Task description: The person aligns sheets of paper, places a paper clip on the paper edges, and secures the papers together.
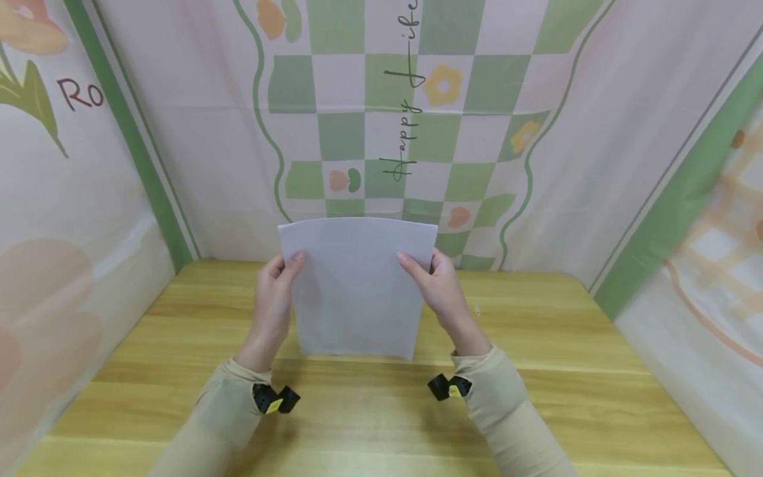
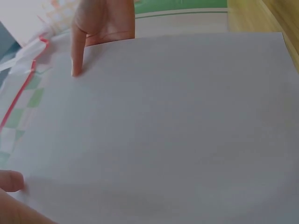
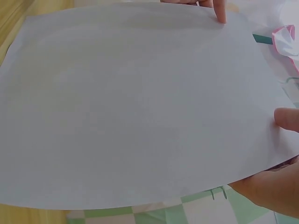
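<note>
Between my two hands a blank white sheet of paper (image 1: pixel 357 291) is held up, its top edge slightly bowed. My left hand (image 1: pixel 275 298) pinches its left side near the top, thumb on the near face and fingers behind. On the opposite side my right hand (image 1: pixel 442 288) pinches it the same way at about equal height. In the left wrist view the paper (image 2: pixel 159 126) fills most of the picture, with the right thumb pressed on its far margin. From the right wrist, the paper (image 3: pixel 135 107) looks just as plain, and the fingers behind it are mostly hidden.
A wood-grain table (image 1: pixel 369 417) lies under the hands. On it, right of the right hand, is a tiny pale object (image 1: pixel 477 310). Behind hangs a green-and-white checked curtain (image 1: pixel 393 132), with printed fabric panels at both sides. Each sleeve carries a small black camera (image 1: pixel 277 399).
</note>
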`<move>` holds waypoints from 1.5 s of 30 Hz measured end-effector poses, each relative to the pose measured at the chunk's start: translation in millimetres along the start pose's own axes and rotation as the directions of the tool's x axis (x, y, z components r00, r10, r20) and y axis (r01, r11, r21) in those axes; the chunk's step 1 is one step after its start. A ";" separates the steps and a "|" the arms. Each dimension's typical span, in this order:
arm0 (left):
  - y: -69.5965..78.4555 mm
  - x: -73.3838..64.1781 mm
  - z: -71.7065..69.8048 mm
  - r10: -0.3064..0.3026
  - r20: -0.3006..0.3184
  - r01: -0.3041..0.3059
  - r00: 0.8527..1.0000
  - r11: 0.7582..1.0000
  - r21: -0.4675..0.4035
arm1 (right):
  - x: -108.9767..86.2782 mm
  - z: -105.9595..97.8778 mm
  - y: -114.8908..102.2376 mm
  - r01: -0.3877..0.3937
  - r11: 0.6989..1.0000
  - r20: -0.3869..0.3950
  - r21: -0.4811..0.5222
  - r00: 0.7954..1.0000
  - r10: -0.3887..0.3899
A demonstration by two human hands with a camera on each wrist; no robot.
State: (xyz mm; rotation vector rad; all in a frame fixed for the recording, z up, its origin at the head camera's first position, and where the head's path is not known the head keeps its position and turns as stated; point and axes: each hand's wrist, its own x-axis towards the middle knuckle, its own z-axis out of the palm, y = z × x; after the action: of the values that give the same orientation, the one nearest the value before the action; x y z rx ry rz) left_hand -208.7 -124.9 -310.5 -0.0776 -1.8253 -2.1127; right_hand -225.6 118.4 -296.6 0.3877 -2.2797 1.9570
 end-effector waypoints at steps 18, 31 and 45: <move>8.1 -2.3 0.1 0.026 -0.005 -0.026 1.000 0.999 -0.021 | -1.4 2.4 -5.9 0.010 1.000 -0.020 -0.010 1.000 -0.010; 17.1 -0.3 -0.7 0.053 -0.014 -0.054 0.998 0.997 -0.050 | -0.4 2.7 -10.4 0.030 0.999 -0.036 -0.013 0.999 -0.030; 24.4 4.0 3.7 0.116 -0.036 -0.119 0.993 0.989 -0.091 | 2.9 -0.4 -14.5 0.109 0.994 -0.034 0.004 0.993 -0.109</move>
State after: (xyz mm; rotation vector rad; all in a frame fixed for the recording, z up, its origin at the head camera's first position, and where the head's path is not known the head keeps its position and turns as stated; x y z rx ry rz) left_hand -206.0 -124.9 -285.7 -0.1710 -1.6627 -2.1042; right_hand -224.6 116.5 -282.0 0.4659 -2.1841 1.9036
